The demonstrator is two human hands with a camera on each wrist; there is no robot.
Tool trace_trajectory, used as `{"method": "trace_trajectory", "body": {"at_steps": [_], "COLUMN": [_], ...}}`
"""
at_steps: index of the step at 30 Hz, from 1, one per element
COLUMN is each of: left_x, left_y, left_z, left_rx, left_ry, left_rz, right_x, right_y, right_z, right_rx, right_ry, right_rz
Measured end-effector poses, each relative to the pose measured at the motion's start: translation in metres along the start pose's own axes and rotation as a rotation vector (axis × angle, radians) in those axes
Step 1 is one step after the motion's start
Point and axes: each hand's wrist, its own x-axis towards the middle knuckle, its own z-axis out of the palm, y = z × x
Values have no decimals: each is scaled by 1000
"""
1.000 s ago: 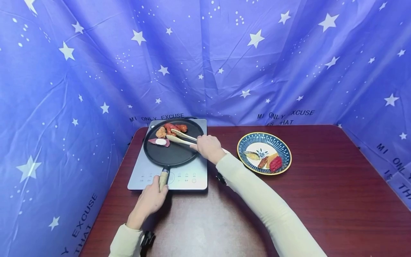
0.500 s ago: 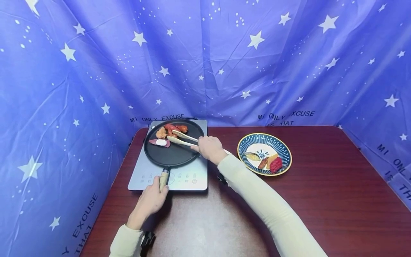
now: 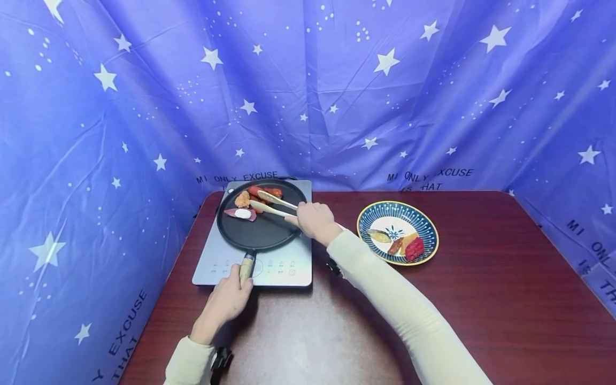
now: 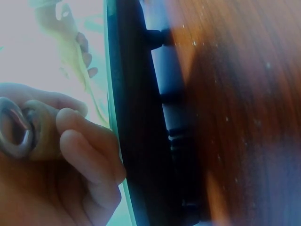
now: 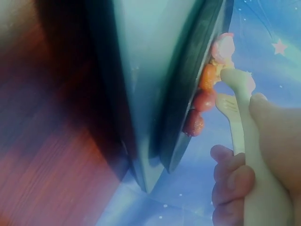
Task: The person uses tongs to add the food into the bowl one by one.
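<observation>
My left hand (image 3: 225, 300) grips the wooden-looking handle (image 3: 246, 268) of a round black frying pan (image 3: 257, 235); in the left wrist view its fingers (image 4: 89, 150) curl round that handle. In my right hand (image 3: 315, 220) is a pair of pale tongs (image 3: 273, 209), its tips spread apart over the food. Reddish sausages (image 5: 205, 100) lie at the pan's far side, partly covered by the tongs in the head view. Left of them is a crumbly golden-brown piece (image 3: 243, 200), and nearer me a purplish piece with a white top (image 3: 242, 214).
Beneath the pan is a silver induction cooker (image 3: 204, 270) on the dark red table (image 3: 481, 299). To the right stands a blue-rimmed plate (image 3: 368, 216) with a leaf-shaped yellowish piece, a brown piece and a red piece (image 3: 414, 248). Starry blue curtains (image 3: 289, 80) close in behind and at both sides.
The tongs' tips have moved slightly toward the pan's far side and now cover more of the sausages. My left hand keeps its grip on the pan handle.
</observation>
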Motion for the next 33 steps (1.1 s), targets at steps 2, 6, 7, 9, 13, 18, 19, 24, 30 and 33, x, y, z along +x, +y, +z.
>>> {"method": "trace_trajectory", "body": {"at_steps": [2,6,7,9,13,18,19,24,30,33], "left_x": [0,0,0,0,2,3,3,3,3,2], "left_y": [0,-1,-1,-1,-2,-2,-2,-3,-3,-2], "left_z": [0,1,1,1,1,1,0,-1,1,1], "left_rx": [-1,2,1,0,1,5,5,8,1,5], "left_ry": [0,-3,-5,-7,-6,-8,-9,-15,-25,-25], "left_rz": [-1,-2,-4,-2,1,-9,-8,-11,-13,-13], "right_x": [0,-6,-8,-15,-31,-52,-56,-73,-100,-113], "right_y": [-1,2,4,10,27,57,64,102,142,156], "right_z": [-2,-8,-11,-18,-32,-41,-42,-44,-43,-43], "right_rx": [2,-10,-13,-19,-10,-21,-23,14,43,49], "right_ry": [-7,9,23,55,113,152,157,143,79,50], "right_rz": [1,6,7,8,1,-3,0,44,107,136]}}
